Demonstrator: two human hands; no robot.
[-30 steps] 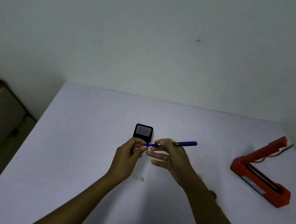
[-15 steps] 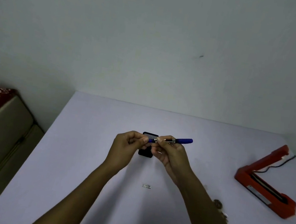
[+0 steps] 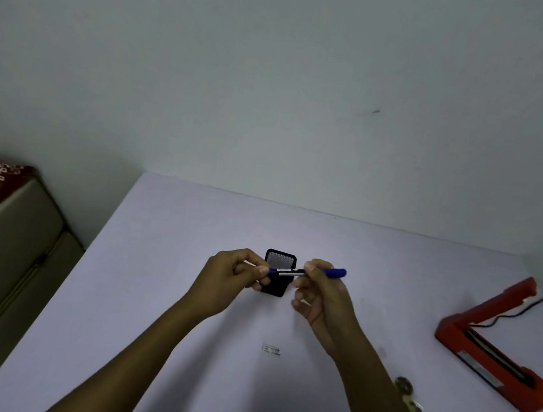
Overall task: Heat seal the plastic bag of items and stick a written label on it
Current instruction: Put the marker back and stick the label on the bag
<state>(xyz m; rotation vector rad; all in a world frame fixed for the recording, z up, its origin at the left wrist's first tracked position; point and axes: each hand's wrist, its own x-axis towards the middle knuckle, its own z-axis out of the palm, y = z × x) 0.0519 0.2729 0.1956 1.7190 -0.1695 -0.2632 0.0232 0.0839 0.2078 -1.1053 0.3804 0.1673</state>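
At frame centre, the left hand and right hand are pinching the pen; the label is lying below. Judged step: capping or uncapping; which is unclear.

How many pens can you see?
1. One blue pen, held level above the table between the left hand and the right hand, in front of a black mesh holder. The holder's inside is hard to see.
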